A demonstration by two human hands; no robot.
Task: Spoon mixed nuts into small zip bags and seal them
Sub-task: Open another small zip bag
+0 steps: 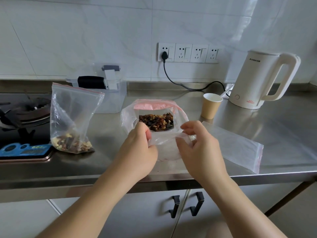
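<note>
Both hands work at the steel counter [257,121]: the left hand [137,148] and right hand [197,145] each pinch the near rim of a clear pink-zip plastic bag [127,115], its mouth spread over mixed nuts [156,121]. Another clear zip bag of nuts [72,117] stands left, an empty flat zip bag [236,146] lies right, near a paper cup [210,107]

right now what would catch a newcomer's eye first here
First, the two hands at centre: the left hand and right hand pinch the near edge of a clear zip bag with mixed nuts showing through it. To the left, a second bag stands upright on the steel counter with nuts in its bottom. At the back right stand a white kettle and a paper cup.
</note>
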